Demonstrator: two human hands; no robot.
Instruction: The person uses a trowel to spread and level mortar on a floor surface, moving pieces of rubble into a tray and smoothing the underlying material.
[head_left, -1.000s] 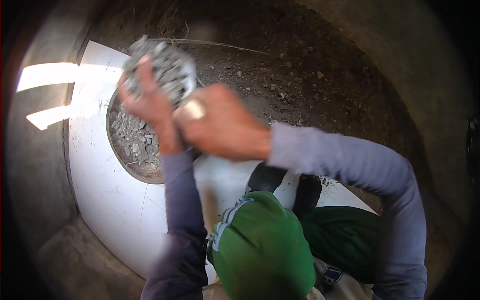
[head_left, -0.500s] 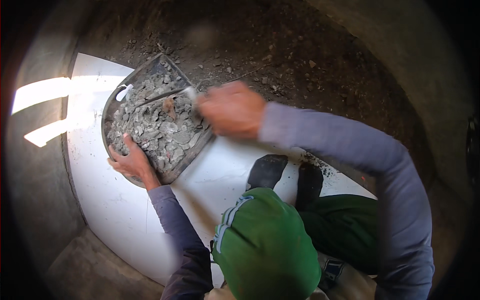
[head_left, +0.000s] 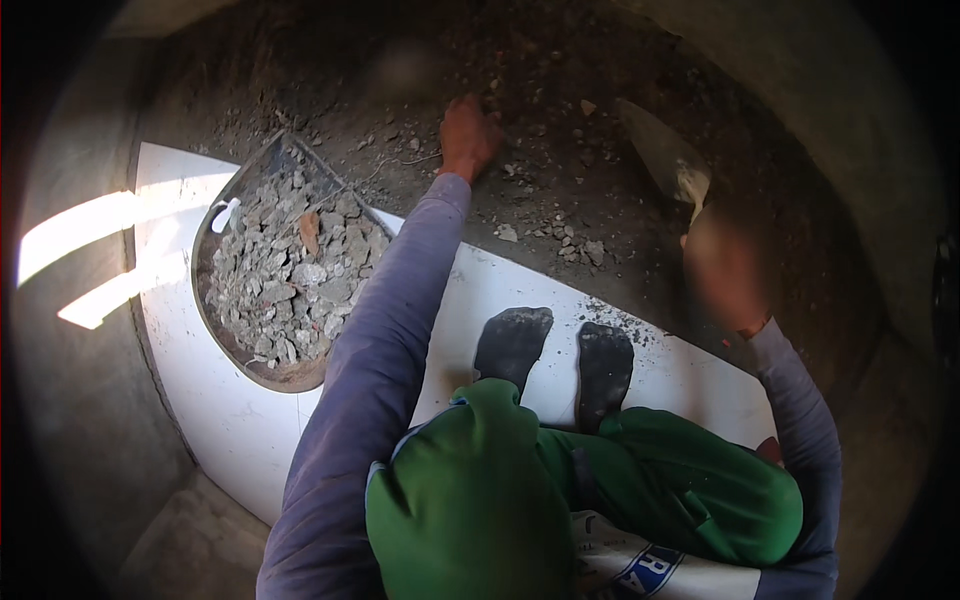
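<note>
My left hand point(head_left: 468, 135) reaches onto dark dirt point(head_left: 540, 205) beyond the white board, its fingers curled down; whatever they grip is hidden. My right hand point(head_left: 728, 270), blurred, is closed around the handle of a trowel point(head_left: 655, 150), whose blade lies over the dirt at the right. A shallow pan point(head_left: 270, 378) with a cut-out handle rests on the white board at the left, heaped with broken grey rubble point(head_left: 290, 270) and one reddish chunk point(head_left: 309, 232). Loose stones point(head_left: 568, 240) lie scattered in the dirt between my hands.
The white board point(head_left: 215, 420) runs beneath my dark feet point(head_left: 512, 342) and the pan. My bent legs in green trousers point(head_left: 680, 475) fill the lower middle. Concrete walls point(head_left: 75, 380) curve around the left and right sides, with sunlight patches on the left one.
My left hand has left the pan and moved forward onto the dirt. My right hand and trowel have swung from over the pan to the right.
</note>
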